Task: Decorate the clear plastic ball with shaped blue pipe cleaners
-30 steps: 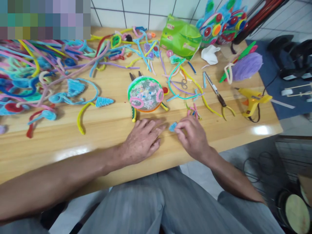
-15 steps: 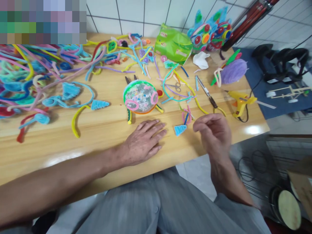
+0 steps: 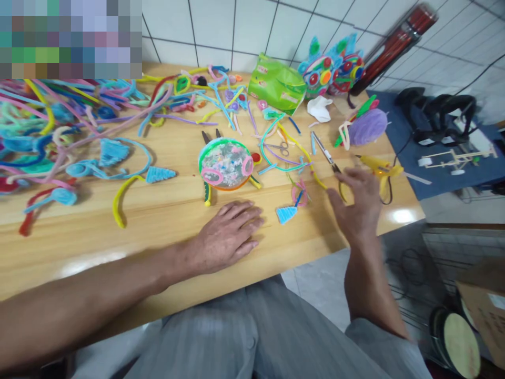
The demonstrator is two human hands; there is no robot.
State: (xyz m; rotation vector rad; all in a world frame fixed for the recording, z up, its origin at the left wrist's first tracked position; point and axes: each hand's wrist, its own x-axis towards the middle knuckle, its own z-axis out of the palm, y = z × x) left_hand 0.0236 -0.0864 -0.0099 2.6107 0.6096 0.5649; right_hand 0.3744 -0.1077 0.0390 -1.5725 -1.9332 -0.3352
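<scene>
My left hand (image 3: 231,237) lies flat on the wooden table, fingers stretched out, holding nothing. Just beyond it sits a round craft piece (image 3: 226,163) with a green and orange rim, pink rings and yellow-tipped legs. My right hand (image 3: 357,205) hovers at the table's right side, thumb and fingers apart. Its fingers are over the yellow handles of the pliers (image 3: 334,167) and close to the yellow glue gun (image 3: 376,166); whether they touch either I cannot tell. Between my hands lies a light-blue wound pipe-cleaner triangle (image 3: 286,214) beside pink loops (image 3: 300,196).
Loose pipe cleaners (image 3: 87,110) heap up at the left. Toward the back stand a green packet (image 3: 276,84) and colourful masks (image 3: 331,68). Small scissors (image 3: 282,149), a white tissue (image 3: 319,109) and a purple fuzzy piece (image 3: 369,126) lie at the right. The table's front edge (image 3: 272,273) runs before my lap.
My right hand has moved right and forward, toward the pliers and glue gun, and its fingers have spread from a curled pose. My left hand stays in place. The view has shifted slightly.
</scene>
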